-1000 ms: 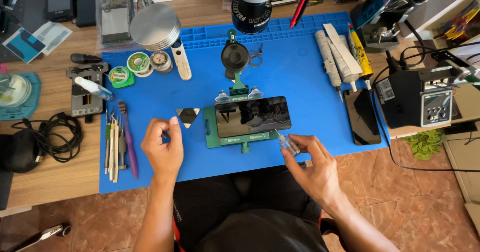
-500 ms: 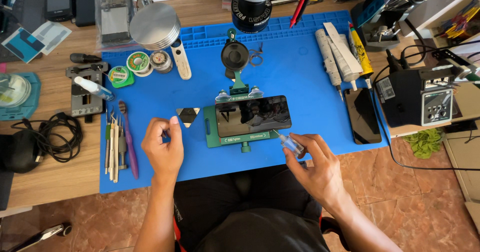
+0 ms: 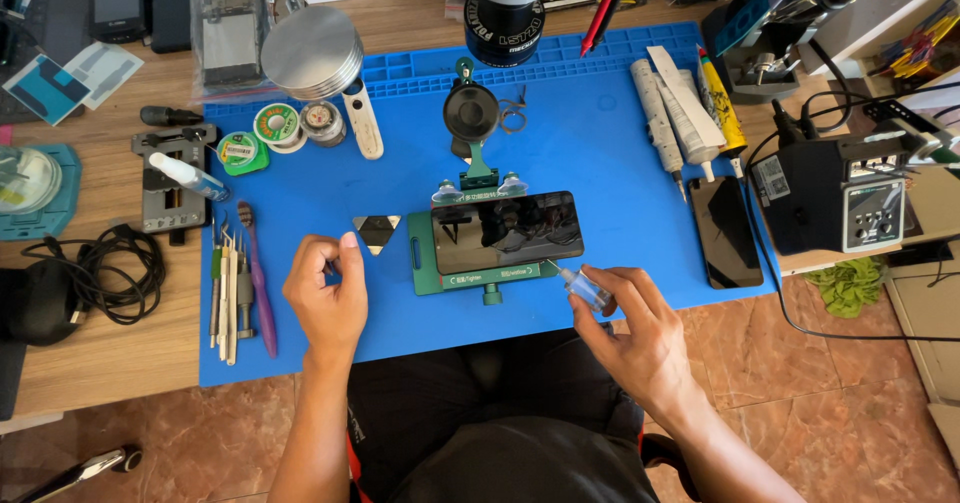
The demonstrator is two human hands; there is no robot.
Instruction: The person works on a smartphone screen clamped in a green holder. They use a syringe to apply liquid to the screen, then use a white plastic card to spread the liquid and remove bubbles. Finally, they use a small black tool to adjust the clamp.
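A black phone [image 3: 508,231] lies clamped in a green holder [image 3: 425,261] on the blue mat [image 3: 600,153]. My right hand [image 3: 632,331] holds a small clear dropper bottle [image 3: 585,289], its thin tip touching the phone's lower right edge. My left hand [image 3: 326,296] rests on the mat left of the holder, fingers curled with nothing visible in them. Just above that hand lies a small triangular pick [image 3: 378,231].
Tweezers and a purple brush [image 3: 256,278] lie at the mat's left edge. A second phone [image 3: 726,231], white tubes [image 3: 668,113] and a grey station [image 3: 838,193] are at the right. A microscope head [image 3: 514,13], round metal tin [image 3: 312,51] and solder reels [image 3: 275,126] sit behind.
My right hand has shifted the bottle slightly, bringing its tip up to the phone's lower right edge. My left hand has barely moved.
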